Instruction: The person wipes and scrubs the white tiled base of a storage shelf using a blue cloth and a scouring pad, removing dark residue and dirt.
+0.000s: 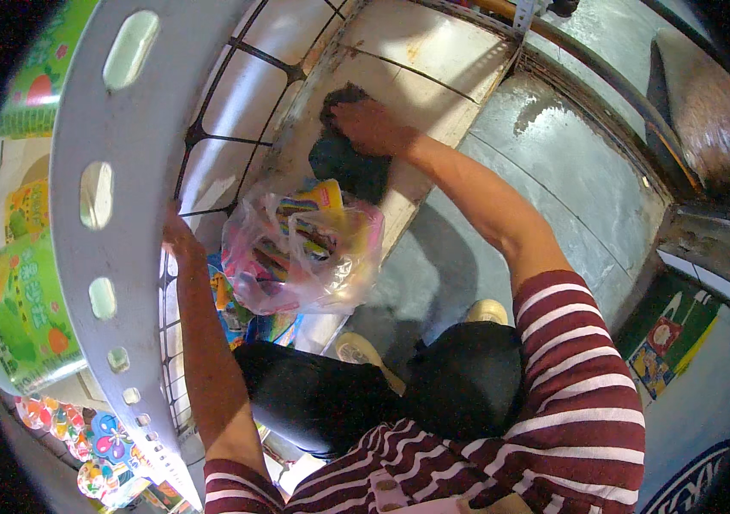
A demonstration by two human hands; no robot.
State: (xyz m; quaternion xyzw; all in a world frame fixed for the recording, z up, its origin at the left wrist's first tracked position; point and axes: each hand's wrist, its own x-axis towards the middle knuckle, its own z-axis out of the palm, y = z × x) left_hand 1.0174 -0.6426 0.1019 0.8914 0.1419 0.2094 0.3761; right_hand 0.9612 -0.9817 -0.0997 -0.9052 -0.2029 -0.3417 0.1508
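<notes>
My right hand point(368, 127) is closed on a dark, crumpled cloth point(349, 154) that lies on the dusty, light-coloured lower shelf point(429, 38) at the upper middle. Just below the cloth stands a clear plastic bag point(304, 247) filled with colourful packets. My left hand point(178, 234) is at the black wire grid point(196, 136), beside the grey slotted metal upright; its fingers are mostly hidden, so its hold cannot be told. More colourful packaging point(256, 324) lies under the bag's lower left side.
The slotted metal post point(98, 257) curves down the left, with green jars point(31, 308) and bright round sweets point(60, 424) beyond it. Grey floor point(532, 173) extends to the right of the shelf. A box with green print point(673, 340) stands at the right, near my knees.
</notes>
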